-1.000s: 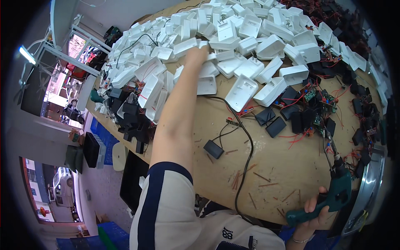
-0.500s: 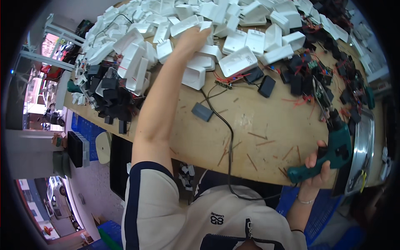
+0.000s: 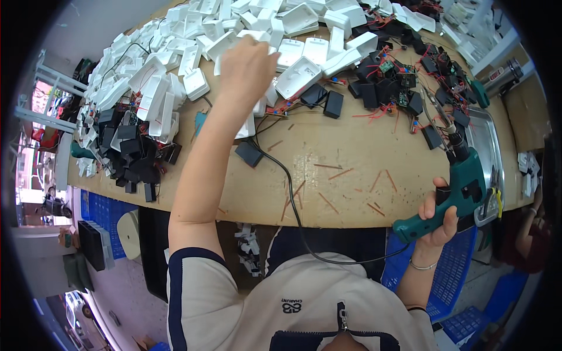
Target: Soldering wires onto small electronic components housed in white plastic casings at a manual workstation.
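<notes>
My left hand (image 3: 249, 69) reaches over the pile of white plastic casings (image 3: 300, 19), its fingers curled downward. The back of the hand hides what they hold, if anything. An open white casing (image 3: 298, 77) lies just right of it. In my right hand (image 3: 440, 227) is a green power drill (image 3: 465, 196), gripped by its handle over the table's right front edge. Slim metal pieces extend from the drill's black front toward the back of the table. A black cord (image 3: 293, 205) loops from the table toward the drill's handle.
Black blocks with red wires and circuit boards lie in heaps at left (image 3: 136, 153) and right (image 3: 404, 76). Brown strips (image 3: 328, 203) are scattered on the wooden table (image 3: 351, 143). A metal tray (image 3: 489, 158) stands at right. Blue crates (image 3: 453, 272) sit below the table.
My left hand has drawn back toward me from the pile, its fingers now curled downward. The whole view has shifted. My right hand keeps its grip on the drill.
</notes>
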`<state>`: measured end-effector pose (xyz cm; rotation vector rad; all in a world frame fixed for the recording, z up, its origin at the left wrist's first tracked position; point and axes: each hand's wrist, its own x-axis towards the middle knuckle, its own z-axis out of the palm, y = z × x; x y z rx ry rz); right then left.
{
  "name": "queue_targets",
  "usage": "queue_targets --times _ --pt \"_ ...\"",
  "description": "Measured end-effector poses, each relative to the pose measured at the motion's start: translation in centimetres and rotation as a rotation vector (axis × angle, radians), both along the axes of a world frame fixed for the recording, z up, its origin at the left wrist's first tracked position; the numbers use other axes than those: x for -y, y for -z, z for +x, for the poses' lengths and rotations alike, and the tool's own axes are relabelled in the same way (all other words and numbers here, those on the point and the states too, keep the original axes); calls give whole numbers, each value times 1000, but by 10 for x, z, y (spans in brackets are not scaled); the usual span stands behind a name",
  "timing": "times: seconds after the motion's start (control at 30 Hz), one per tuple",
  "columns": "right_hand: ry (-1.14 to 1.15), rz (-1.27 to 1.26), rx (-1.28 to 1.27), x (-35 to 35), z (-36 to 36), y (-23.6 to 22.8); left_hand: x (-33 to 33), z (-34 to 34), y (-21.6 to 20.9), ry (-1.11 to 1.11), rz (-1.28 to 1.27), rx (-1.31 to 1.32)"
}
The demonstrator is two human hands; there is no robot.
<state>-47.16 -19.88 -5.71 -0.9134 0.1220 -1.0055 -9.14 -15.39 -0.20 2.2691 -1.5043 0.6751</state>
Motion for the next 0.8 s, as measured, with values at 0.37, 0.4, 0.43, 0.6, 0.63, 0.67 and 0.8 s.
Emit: queue_targets --times 0.37,0.4,0.43,0.6,0.63,0.67,0.8 --pt "87 -40 16 -17 -29 -1 38 -3 42 81 137 -269" --pt "99 -34 19 -18 -33 -1 37 -3 41 139 -51 -332" --pt "100 -37 14 -18 -36 0 35 2 36 177 -92 -347" --pt "117 -23 16 -18 -42 3 17 -34 -6 483 -354 -286" --pt "116 -21 28 -18 -41 5 12 -49 -11 547 -363 -237" --pt "116 -20 39 -19 -42 5 9 -69 -12 592 -284 -275" --pt "101 16 53 -24 -46 9 -1 -140 24 805 -101 91"
